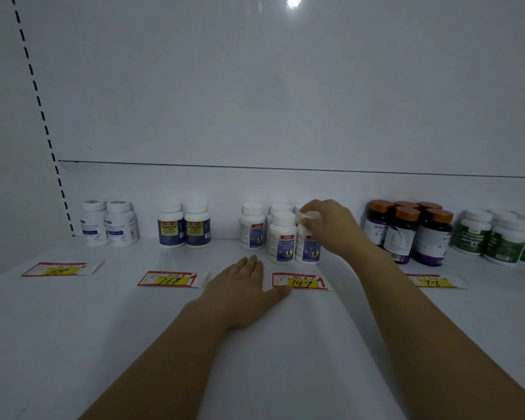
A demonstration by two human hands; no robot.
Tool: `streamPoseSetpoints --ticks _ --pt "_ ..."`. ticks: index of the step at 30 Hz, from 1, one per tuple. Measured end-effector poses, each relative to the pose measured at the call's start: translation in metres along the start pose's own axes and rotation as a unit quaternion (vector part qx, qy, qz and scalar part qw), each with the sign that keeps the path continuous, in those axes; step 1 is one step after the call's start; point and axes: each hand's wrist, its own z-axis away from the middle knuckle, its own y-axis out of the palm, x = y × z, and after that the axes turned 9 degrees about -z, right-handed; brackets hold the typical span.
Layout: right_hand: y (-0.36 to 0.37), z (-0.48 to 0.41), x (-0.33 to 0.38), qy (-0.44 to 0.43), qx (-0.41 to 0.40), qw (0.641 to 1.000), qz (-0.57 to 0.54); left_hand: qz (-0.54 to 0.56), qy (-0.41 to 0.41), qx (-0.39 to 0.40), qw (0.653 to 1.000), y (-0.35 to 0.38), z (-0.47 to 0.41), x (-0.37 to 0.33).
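Observation:
Several white supplement bottles with blue-and-white labels stand in a group mid-shelf. My right hand (331, 228) grips the white cap of the front right bottle (308, 248) from above. Beside it stands another front bottle (282, 237), with more bottles behind. My left hand (243, 294) lies flat, palm down, on the white shelf (164, 344), its thumb touching the left end of the price tag marked 147 (303, 281).
Two pale bottles (109, 222) and two blue-labelled bottles (184, 225) stand to the left. Dark bottles with copper caps (409, 231) and green-labelled bottles (497, 237) stand to the right. Price tags (170, 279) lie along the shelf. A slotted upright (40, 110) runs at left.

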Motion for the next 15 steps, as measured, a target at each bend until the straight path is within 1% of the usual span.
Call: streamPoseSetpoints --ticks 4,7,9,11,13,15 --pt "0.0 0.001 0.002 0.001 -0.017 1.0 -0.01 0.002 -0.003 -0.005 1.0 -0.001 0.002 -0.001" --pt "-0.012 0.005 0.009 -0.014 -0.06 0.998 -0.025 0.025 -0.01 -0.024 0.999 -0.003 0.003 -0.001" --pt "-0.022 0.008 0.017 -0.039 -0.103 0.993 -0.053 0.059 -0.019 -0.06 0.996 -0.004 0.003 0.0" --pt "-0.032 0.013 0.029 -0.063 -0.132 0.984 -0.099 0.101 -0.017 -0.12 0.987 -0.007 0.002 0.0" --pt "-0.038 0.019 0.042 -0.078 -0.142 0.976 -0.142 0.159 -0.005 -0.17 0.973 -0.011 0.003 -0.002" --pt "-0.039 0.024 0.051 -0.076 -0.131 0.972 -0.182 0.241 0.015 -0.197 0.95 -0.016 0.003 -0.005"
